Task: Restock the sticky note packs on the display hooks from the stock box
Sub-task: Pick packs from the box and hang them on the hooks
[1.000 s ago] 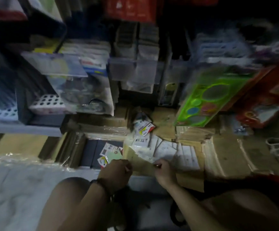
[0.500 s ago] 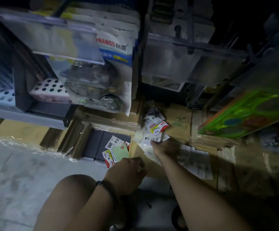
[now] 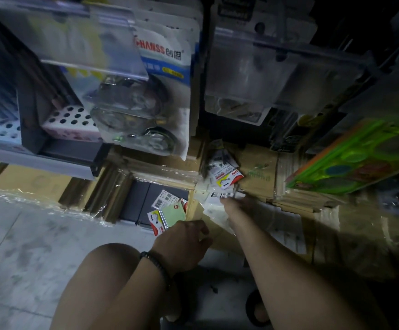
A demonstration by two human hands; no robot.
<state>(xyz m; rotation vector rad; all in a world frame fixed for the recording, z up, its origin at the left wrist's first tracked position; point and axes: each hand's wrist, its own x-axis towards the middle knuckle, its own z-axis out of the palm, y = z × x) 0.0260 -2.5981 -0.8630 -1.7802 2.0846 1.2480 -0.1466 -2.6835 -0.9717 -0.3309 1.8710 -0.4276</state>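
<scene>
Hanging step: right hand (image 3: pixel 235 204) at hung packs (image 3: pixel 224 175), grip unreadable from blur; left hand (image 3: pixel 181 242) clutches spare packs (image 3: pixel 166 216). Next: thread another on, hole lined up.

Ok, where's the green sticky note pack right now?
Head view, low centre: the green pack sits in the left hand beside a red-and-white pack, left of and below the hanging packs the right hand reaches toward.

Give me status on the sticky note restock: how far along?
Done: several hung packs dangle together low on the display. In hand: the right hand is at a white pack just below them, grip too blurred to call; the left hand holds a fan of spare packs. Left: hanging those spares.
</scene>
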